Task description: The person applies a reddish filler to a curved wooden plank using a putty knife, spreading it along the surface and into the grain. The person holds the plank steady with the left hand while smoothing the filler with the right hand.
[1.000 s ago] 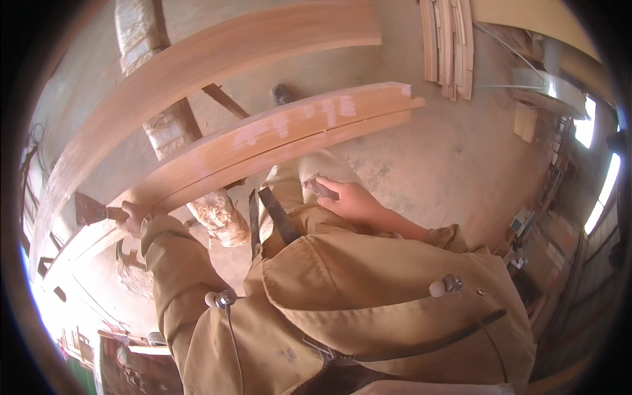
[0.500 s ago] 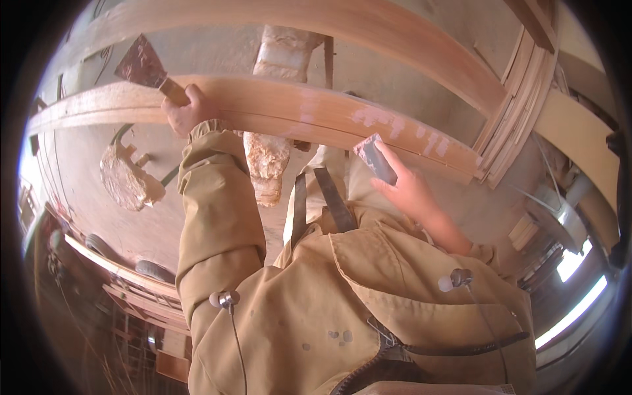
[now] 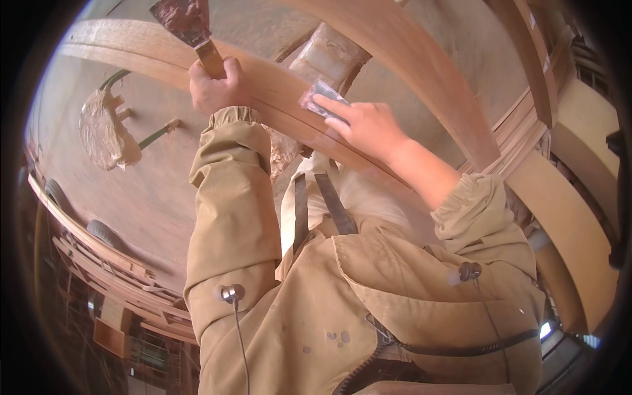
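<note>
My left hand (image 3: 216,89) is closed round the wooden handle of a putty knife (image 3: 187,26), whose broad blade carries dark reddish filler and points up and away. That hand is at the long wooden beam (image 3: 273,79) that crosses in front of me. My right hand (image 3: 372,125) grips a flat grey scraper (image 3: 322,100) smeared with pinkish filler, its forefinger stretched along the top. The scraper lies against the beam's face, right of my left hand. Whether its whole edge touches the wood is hidden.
A second wooden rail (image 3: 421,66) runs beyond the beam, meeting stacked boards (image 3: 526,135) at the right. Under the beam is a plastic-wrapped block (image 3: 329,56). On the floor at left lies a pale lump with green legs (image 3: 105,131). Curved panels (image 3: 566,217) stand far right.
My right hand has moved left and farther away, bringing the scraper onto the beam. The whole view has turned and shifted; the left hand keeps hold of the putty knife.
</note>
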`<state>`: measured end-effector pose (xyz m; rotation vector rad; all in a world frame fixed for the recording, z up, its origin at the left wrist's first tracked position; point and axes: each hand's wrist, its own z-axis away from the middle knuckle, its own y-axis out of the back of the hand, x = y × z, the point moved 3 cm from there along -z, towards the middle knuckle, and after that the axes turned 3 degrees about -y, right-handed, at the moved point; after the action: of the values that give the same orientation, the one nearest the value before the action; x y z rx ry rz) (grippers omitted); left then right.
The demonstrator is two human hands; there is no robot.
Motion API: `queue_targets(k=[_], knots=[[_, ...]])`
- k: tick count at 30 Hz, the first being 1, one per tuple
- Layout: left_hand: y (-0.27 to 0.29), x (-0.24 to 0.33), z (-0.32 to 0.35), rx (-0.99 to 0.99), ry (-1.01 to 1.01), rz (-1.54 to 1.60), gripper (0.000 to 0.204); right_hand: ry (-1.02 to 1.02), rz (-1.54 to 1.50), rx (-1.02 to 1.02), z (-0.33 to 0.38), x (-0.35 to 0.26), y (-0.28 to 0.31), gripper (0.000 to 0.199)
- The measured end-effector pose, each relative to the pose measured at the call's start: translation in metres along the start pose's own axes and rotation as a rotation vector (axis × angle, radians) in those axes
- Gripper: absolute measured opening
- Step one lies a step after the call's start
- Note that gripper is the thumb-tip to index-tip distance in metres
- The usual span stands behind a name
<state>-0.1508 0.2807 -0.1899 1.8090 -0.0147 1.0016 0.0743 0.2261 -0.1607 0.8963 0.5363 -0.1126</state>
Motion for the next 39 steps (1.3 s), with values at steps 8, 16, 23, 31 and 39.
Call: queue_targets(k=[8,16,23,31,39], knots=[[-0.003,-0.008,0.003,0.079,-0.073,0.015,0.032,-0.080,0.049,-0.120,-0.005,-0.028,0.023,0.041],[-0.001,-0.004,0.001,0.069,-0.075,0.002,0.029,-0.141,0.131,-0.265,-0.002,-0.027,0.029,0.043],[-0.003,-0.004,0.000,0.034,-0.054,0.010,0.030,-0.135,0.115,-0.283,-0.018,-0.041,0.029,0.040],[-0.003,-0.013,0.003,0.109,-0.118,-0.003,0.029,-0.041,-0.033,-0.220,-0.017,-0.045,0.036,0.043],[-0.004,-0.010,0.002,0.072,-0.077,0.057,0.031,0.020,0.097,-0.163,-0.037,-0.041,0.012,0.044]])
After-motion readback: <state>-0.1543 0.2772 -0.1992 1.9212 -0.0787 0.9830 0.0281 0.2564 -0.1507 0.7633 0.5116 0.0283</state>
